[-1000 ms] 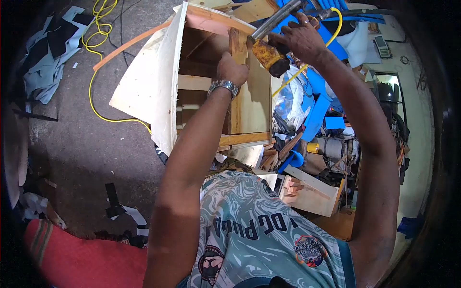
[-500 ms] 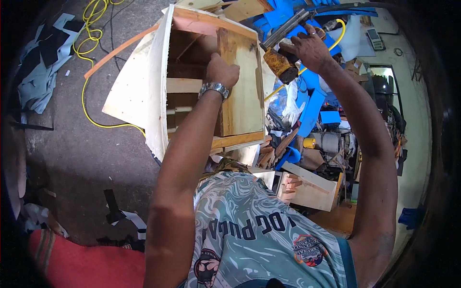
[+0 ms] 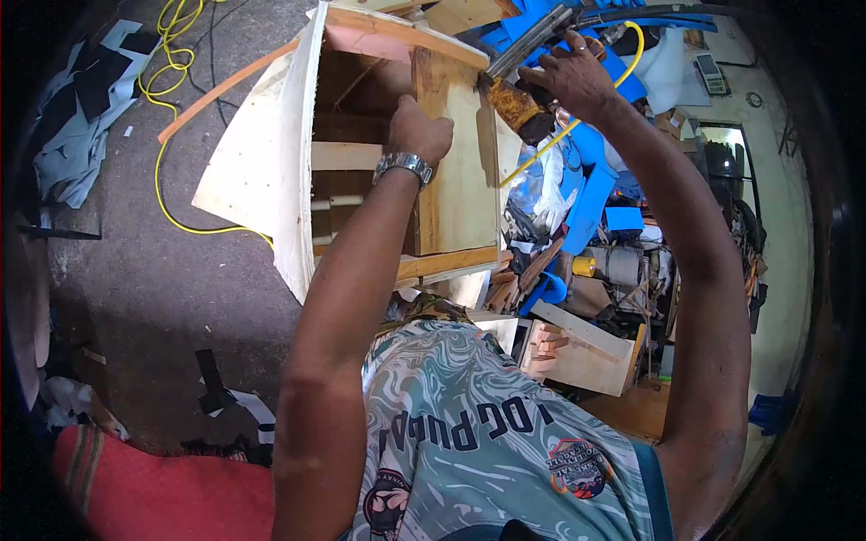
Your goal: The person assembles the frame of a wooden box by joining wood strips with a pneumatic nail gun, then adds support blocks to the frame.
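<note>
A wooden frame (image 3: 456, 194) with plywood panels stands in front of me, a pale bent plywood sheet (image 3: 271, 153) on its left side. My left hand (image 3: 417, 126), with a metal watch at the wrist, grips an upright wooden slat (image 3: 426, 77) of the frame. My right hand (image 3: 570, 79) holds a stained nail gun (image 3: 516, 99) with a metal body, its nose pressed against the frame's top right edge beside the slat. A yellow hose (image 3: 577, 122) runs from the tool.
A yellow hose coil (image 3: 167, 81) lies on the concrete floor at left, near cloth scraps (image 3: 72, 135). Blue foam pieces (image 3: 586, 203), wood offcuts (image 3: 577, 356) and machine parts crowd the right. A red cloth (image 3: 153, 491) lies at bottom left.
The nail gun swung away from the frame half a second ago and is back against its top right edge. My left hand keeps its grip on the slat.
</note>
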{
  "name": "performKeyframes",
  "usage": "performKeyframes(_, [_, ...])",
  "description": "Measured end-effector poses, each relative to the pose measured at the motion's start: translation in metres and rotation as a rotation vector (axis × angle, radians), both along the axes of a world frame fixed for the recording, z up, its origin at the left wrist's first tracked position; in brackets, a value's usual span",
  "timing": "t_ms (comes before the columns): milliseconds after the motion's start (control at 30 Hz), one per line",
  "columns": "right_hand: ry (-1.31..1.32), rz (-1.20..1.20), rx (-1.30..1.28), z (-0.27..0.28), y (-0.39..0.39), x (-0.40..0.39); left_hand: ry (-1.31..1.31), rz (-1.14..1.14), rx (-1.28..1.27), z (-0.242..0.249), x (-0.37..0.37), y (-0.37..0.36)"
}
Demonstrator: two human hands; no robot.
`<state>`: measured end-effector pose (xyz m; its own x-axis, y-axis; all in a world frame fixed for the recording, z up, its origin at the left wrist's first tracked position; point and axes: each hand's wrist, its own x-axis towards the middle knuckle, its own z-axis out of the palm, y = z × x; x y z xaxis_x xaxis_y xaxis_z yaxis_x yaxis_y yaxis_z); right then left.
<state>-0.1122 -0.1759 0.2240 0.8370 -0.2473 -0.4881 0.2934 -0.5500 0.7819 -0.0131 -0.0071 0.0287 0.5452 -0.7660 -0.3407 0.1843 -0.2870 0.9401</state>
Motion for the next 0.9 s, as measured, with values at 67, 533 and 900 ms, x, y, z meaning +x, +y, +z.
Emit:
performKeyframes(67, [0.004,-0.021,0.009,0.003,0.005,0.002,-0.010,0.013,0.015,0.002,0.002,0.000])
performKeyframes(533, [-0.016,0.030,-0.006,0.000,0.006,-0.001,0.003,0.032,0.011,0.004,0.001,0.001])
performKeyframes(900, [-0.025,-0.018,0.003,-0.003,0.019,0.011,0.008,0.024,0.006,0.008,0.000,0.004])
